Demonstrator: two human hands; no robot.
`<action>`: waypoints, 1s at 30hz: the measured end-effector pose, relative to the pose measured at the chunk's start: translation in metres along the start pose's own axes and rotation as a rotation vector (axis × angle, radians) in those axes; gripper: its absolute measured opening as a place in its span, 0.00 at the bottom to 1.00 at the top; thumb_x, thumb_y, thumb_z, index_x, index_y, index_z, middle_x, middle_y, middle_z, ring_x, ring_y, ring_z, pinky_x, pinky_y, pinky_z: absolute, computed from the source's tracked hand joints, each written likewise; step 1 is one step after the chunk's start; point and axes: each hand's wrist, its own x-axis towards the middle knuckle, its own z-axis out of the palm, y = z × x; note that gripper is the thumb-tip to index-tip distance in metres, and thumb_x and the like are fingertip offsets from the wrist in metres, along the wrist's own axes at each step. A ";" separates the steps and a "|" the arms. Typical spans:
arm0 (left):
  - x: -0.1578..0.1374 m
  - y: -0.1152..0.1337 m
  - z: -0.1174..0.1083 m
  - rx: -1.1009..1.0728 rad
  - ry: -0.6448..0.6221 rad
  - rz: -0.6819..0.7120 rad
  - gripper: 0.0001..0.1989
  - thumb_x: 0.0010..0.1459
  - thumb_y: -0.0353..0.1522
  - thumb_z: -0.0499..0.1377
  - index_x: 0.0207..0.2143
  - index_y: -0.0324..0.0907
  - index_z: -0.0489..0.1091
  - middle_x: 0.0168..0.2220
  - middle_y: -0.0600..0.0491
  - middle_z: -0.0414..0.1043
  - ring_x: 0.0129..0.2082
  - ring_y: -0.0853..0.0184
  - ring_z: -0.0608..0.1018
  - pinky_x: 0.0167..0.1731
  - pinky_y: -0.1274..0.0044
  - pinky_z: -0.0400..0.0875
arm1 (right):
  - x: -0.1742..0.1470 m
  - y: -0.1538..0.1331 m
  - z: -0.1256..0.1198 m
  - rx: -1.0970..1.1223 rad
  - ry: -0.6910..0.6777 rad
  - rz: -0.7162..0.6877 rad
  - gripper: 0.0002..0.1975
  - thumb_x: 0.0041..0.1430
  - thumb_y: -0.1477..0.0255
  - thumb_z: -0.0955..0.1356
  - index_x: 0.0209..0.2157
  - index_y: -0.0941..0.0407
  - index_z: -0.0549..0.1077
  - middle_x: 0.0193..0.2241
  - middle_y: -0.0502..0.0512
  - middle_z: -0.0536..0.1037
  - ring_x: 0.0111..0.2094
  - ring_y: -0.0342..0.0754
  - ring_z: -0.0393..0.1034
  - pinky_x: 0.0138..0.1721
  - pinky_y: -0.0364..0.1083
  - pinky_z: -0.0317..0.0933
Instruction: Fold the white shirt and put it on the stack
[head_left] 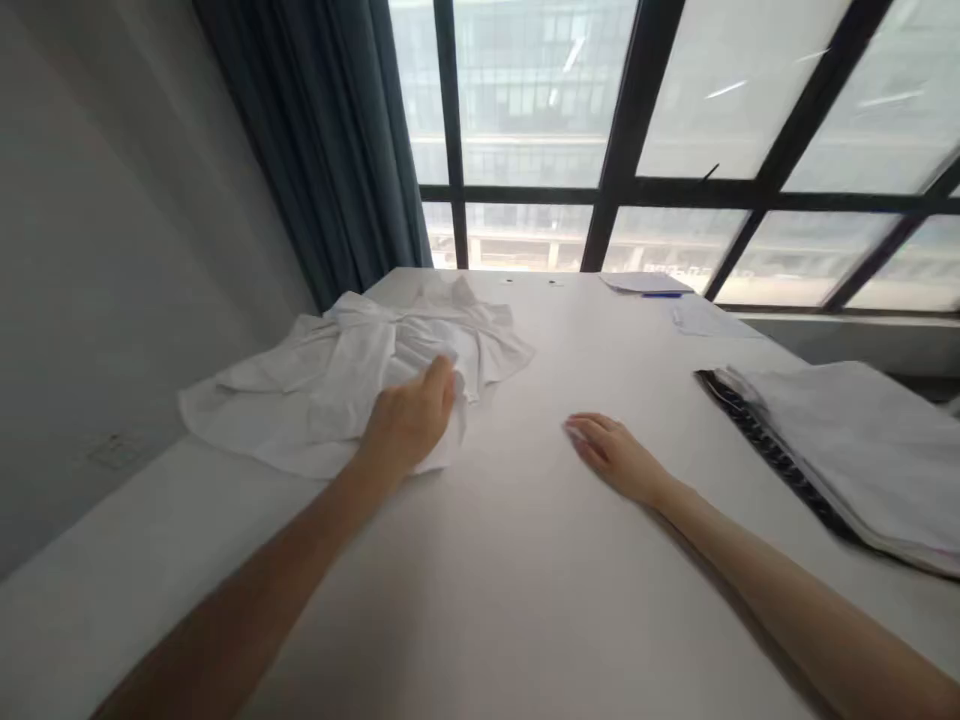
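A crumpled white garment [345, 370], shirt-like in its folds, lies spread over the left part of the white table. My left hand [411, 415] is closed on its near right edge, and a bit of the fabric hangs below the fist. The exact pinch of the fingers is partly hidden by the back of the hand. To the right, my right hand [619, 458] rests palm down on the bare tabletop [510, 560], apart from the garment. Its fingers lie stretched out and hold nothing that I can make out.
A stack of white cloth [862, 430] with a black edge [780, 460] lies at the right side. Papers [646, 283] and a blue pen [661, 295] are at the far end. Beyond stand a dark blue curtain [337, 140] and a window with black frames [619, 130].
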 end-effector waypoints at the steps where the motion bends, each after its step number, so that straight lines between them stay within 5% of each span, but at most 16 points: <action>1: -0.003 0.005 -0.002 -0.014 -0.034 0.045 0.15 0.68 0.33 0.40 0.41 0.38 0.63 0.30 0.47 0.74 0.30 0.58 0.79 0.25 0.75 0.63 | 0.000 0.000 0.000 -0.001 0.025 0.009 0.16 0.66 0.69 0.58 0.53 0.53 0.65 0.52 0.60 0.70 0.53 0.52 0.65 0.54 0.55 0.60; 8: -0.016 0.018 -0.006 -0.217 -0.380 0.439 0.14 0.67 0.35 0.44 0.35 0.42 0.66 0.27 0.51 0.74 0.27 0.63 0.78 0.25 0.77 0.61 | 0.009 0.001 0.005 -0.019 0.093 0.017 0.21 0.64 0.71 0.59 0.58 0.52 0.61 0.56 0.60 0.67 0.57 0.53 0.61 0.57 0.57 0.58; 11: -0.013 0.014 0.000 -0.299 -0.495 0.469 0.16 0.67 0.41 0.46 0.32 0.43 0.67 0.28 0.52 0.75 0.29 0.63 0.78 0.25 0.78 0.61 | 0.013 0.004 0.008 -0.019 0.072 0.018 0.20 0.64 0.70 0.60 0.57 0.52 0.62 0.57 0.61 0.67 0.57 0.54 0.61 0.56 0.57 0.58; 16: 0.008 -0.010 0.021 -0.220 -0.244 0.175 0.16 0.67 0.38 0.43 0.38 0.44 0.68 0.32 0.50 0.76 0.32 0.62 0.78 0.31 0.76 0.65 | 0.018 0.012 0.012 0.008 0.035 0.050 0.18 0.64 0.68 0.60 0.54 0.53 0.67 0.54 0.60 0.70 0.56 0.55 0.63 0.55 0.59 0.58; 20: 0.024 -0.057 0.048 -0.050 0.025 -0.187 0.21 0.63 0.39 0.50 0.55 0.38 0.61 0.53 0.39 0.68 0.52 0.52 0.71 0.46 0.67 0.66 | 0.028 0.010 0.012 0.123 0.045 0.113 0.16 0.64 0.66 0.60 0.49 0.52 0.70 0.51 0.60 0.73 0.52 0.54 0.66 0.54 0.56 0.59; 24: 0.027 -0.102 0.080 -0.075 -0.240 -0.546 0.41 0.55 0.52 0.54 0.58 0.27 0.57 0.51 0.27 0.67 0.51 0.40 0.71 0.44 0.58 0.67 | 0.046 -0.015 0.010 0.283 0.012 0.165 0.18 0.64 0.61 0.60 0.52 0.52 0.67 0.52 0.59 0.72 0.49 0.53 0.69 0.47 0.53 0.63; 26: 0.026 -0.115 0.093 -0.161 -0.279 -0.545 0.36 0.55 0.49 0.54 0.55 0.28 0.61 0.49 0.29 0.70 0.48 0.43 0.73 0.43 0.61 0.68 | 0.057 -0.032 0.013 0.348 -0.022 0.183 0.21 0.62 0.61 0.62 0.55 0.52 0.64 0.50 0.58 0.74 0.44 0.52 0.71 0.43 0.52 0.64; 30: 0.029 -0.121 0.105 -0.243 -0.142 -0.452 0.20 0.57 0.33 0.51 0.49 0.31 0.69 0.45 0.36 0.74 0.46 0.51 0.76 0.45 0.67 0.68 | 0.072 -0.057 0.021 0.439 0.002 0.173 0.16 0.59 0.66 0.64 0.48 0.53 0.70 0.39 0.54 0.79 0.36 0.49 0.71 0.40 0.49 0.63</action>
